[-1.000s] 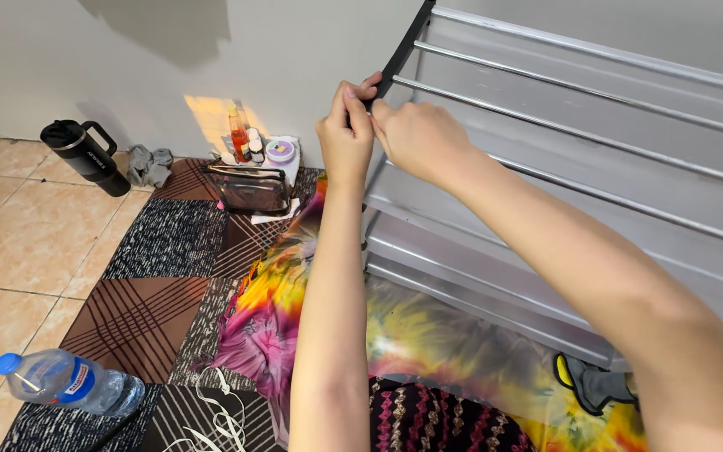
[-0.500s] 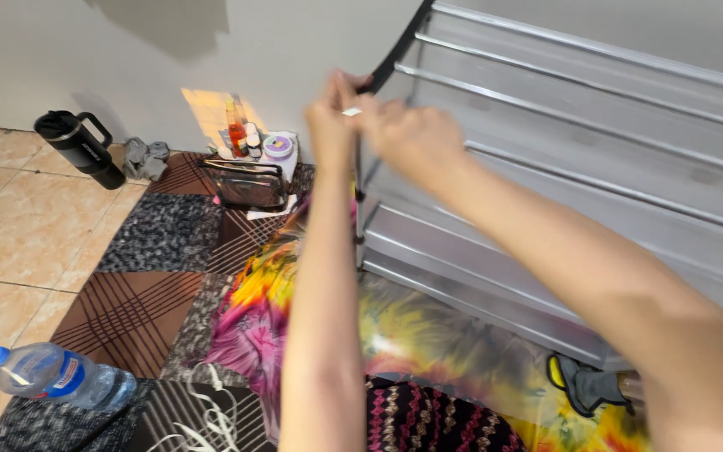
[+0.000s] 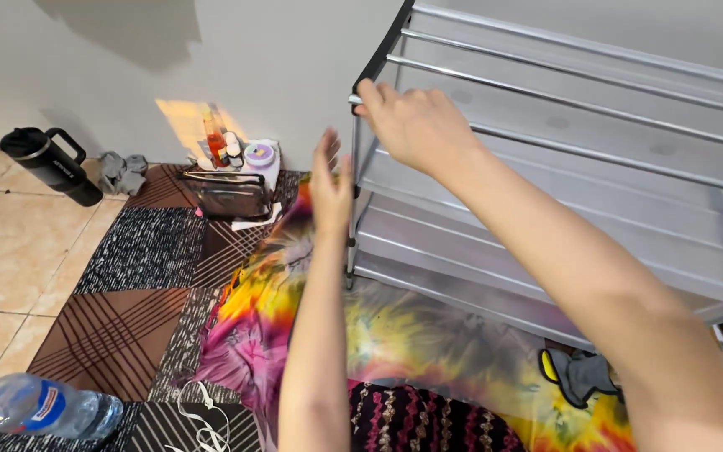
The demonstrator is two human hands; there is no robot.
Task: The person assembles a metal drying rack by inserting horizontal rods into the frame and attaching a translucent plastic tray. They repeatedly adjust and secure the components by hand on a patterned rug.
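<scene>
Since half a second ago the left hand (image 3: pixel 330 180) has been dropped away from the rack's corner and is now held flat and open with nothing in it, while the right hand (image 3: pixel 416 125) is kept curled on the metal shelf rack (image 3: pixel 562 125) at its upper left corner post, at about twelve o'clock; whether anything small is pinched there cannot be told. A clear toiletry bag (image 3: pixel 228 197) is seen at ten o'clock, a black mug (image 3: pixel 50 165) beyond it, a water bottle (image 3: pixel 39 406) at eight, and a tie-dye cloth (image 3: pixel 361 326) is spread against the rack's foot.

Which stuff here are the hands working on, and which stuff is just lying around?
In use:
metal shelf rack
right hand on the rack's corner
left hand, open beside the rack's post

Lying about:
black mug
water bottle
clear pouch
tie-dye cloth
patterned rug
</scene>
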